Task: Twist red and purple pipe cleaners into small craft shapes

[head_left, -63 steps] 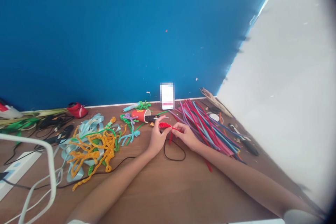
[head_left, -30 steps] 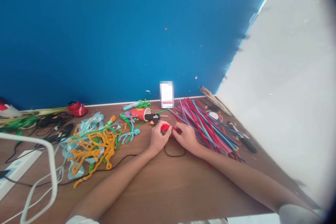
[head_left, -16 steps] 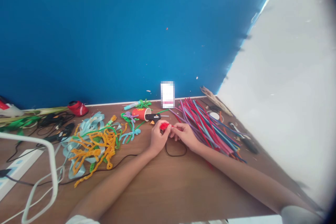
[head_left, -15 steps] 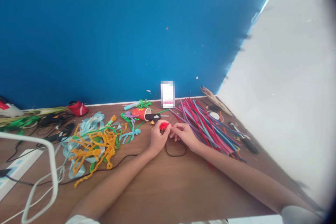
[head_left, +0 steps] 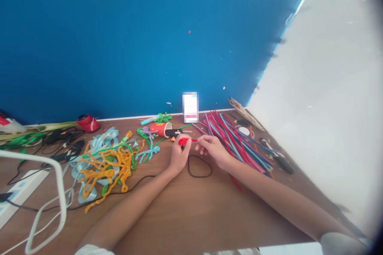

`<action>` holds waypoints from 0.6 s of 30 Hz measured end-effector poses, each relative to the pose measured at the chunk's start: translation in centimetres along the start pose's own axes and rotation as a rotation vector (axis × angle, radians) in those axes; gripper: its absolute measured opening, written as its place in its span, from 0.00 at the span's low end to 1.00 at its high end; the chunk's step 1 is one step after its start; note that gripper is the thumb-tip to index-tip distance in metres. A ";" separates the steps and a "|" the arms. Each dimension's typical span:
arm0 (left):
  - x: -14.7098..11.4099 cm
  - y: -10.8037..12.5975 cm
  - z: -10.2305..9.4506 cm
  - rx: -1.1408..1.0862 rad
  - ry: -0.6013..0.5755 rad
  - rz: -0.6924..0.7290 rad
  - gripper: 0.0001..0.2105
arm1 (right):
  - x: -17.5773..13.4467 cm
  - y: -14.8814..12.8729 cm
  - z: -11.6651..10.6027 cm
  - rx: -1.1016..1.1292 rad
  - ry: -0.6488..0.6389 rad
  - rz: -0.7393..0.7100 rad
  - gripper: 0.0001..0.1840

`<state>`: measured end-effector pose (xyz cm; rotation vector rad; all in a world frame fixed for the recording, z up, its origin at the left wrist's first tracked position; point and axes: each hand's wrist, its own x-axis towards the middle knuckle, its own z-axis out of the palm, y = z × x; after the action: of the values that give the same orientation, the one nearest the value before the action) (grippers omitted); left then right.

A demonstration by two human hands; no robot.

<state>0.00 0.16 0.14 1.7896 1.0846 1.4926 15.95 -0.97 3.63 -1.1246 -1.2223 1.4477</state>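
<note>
Left hand [head_left: 179,157]: at the centre of the frame, just below the middle, thumb and fingers clamped on the red coil.
Red coil [head_left: 182,142]: in the left hand's grip, bunched up, a short strand running right.
Right hand [head_left: 213,149]: just right of centre, thumb and forefinger pinched together on the strand's far end.
Black cord [head_left: 200,176]: looped on the table [head_left: 191,215] below both hands.
Black glue gun [head_left: 173,132]: just above the left hand, its rear at the mouth of the red cup [head_left: 157,128], which lies tipped over.
Fuzzy stems [head_left: 239,145]: a multicoloured bundle, right of centre, near the right hand.
Orange stems [head_left: 119,169]: tangled over pale blue ribbon [head_left: 85,191], lower left.
</note>
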 end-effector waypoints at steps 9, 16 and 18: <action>0.2 -0.3 0.0 0.016 -0.003 -0.032 0.09 | 0.5 -0.1 -0.5 0.062 0.039 0.010 0.12; 0.2 -0.5 0.0 -0.003 -0.020 -0.038 0.08 | 0.7 0.5 -0.6 0.098 0.121 0.013 0.11; 0.2 -0.5 0.0 0.017 -0.016 -0.042 0.08 | 0.6 0.7 -0.5 0.071 0.106 -0.034 0.09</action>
<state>-0.07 0.61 -0.14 1.7765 1.1237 1.4466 16.30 -0.32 2.87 -1.1134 -1.1033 1.3778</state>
